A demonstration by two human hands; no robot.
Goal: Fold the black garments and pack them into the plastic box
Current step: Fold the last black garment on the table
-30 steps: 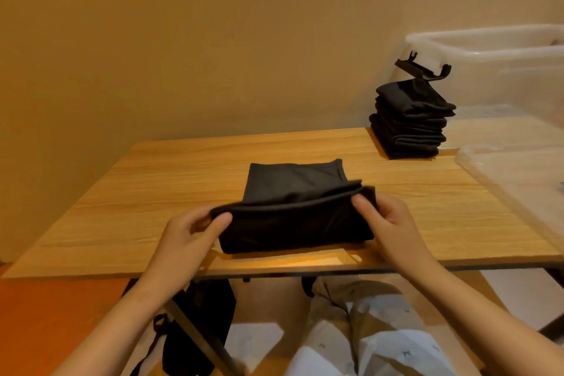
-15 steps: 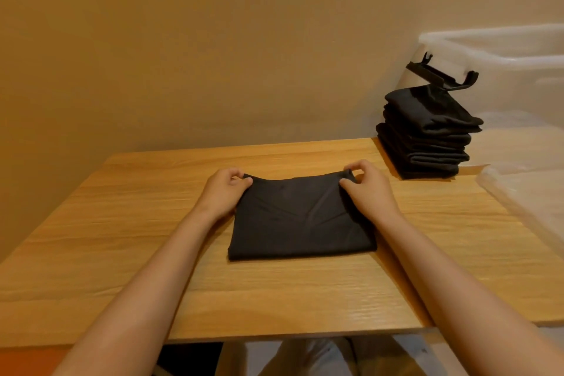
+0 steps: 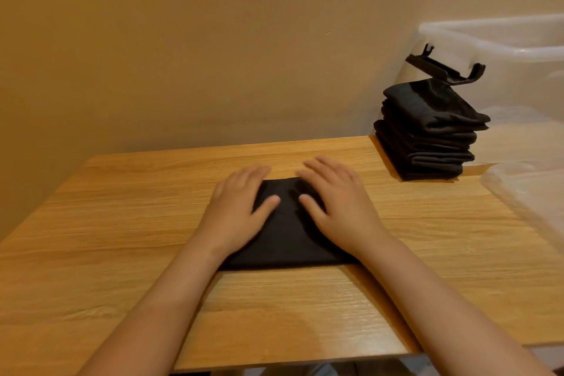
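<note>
Fingers spread, the left hand and right hand press flat on the folded black garment mid-table. Smoothing outward evenly should flatten creases before it joins the far stack beside the plastic box.

A plain beige wall fills the upper half of the frame, in warm yellowish light. Below it, a wooden table with light grain spans the lower half.
</note>
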